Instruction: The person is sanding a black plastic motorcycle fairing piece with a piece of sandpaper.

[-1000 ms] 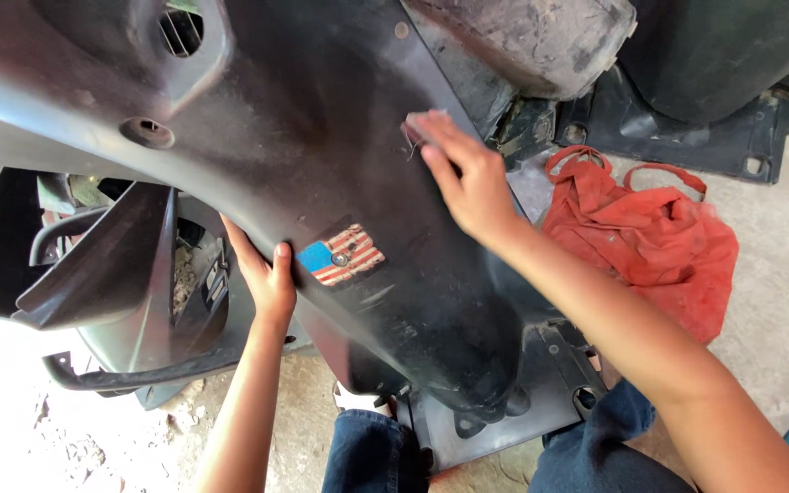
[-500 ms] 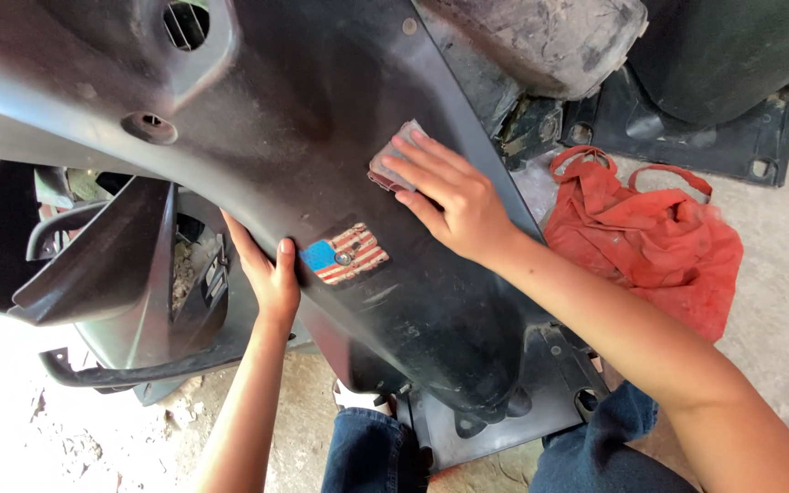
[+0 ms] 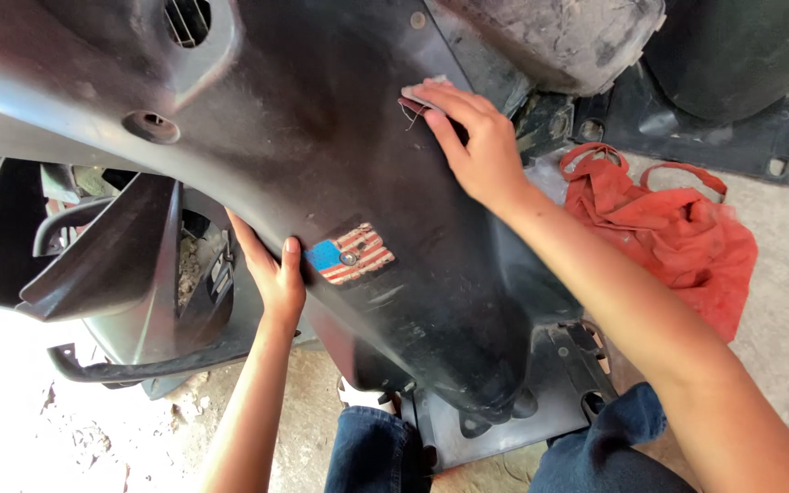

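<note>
Striped red-and-blue sticker [image 3: 351, 255] on black panel [image 3: 321, 137] — beside left hand [image 3: 274, 274]

Daylight floods in from the lower left of the frame, where the ground [image 3: 20, 429] is blown out to white. The black plastic panel [image 3: 321, 137] shows soft sheen. Focus is sharp; the corners bend slightly.

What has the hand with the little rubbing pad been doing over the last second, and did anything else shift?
The right hand slid the small worn pad down-left across the black plastic panel, then back up toward its upper edge, pressing it throughout. The left hand kept gripping the panel's lower edge beside the striped sticker. The red cloth stayed put.
</note>
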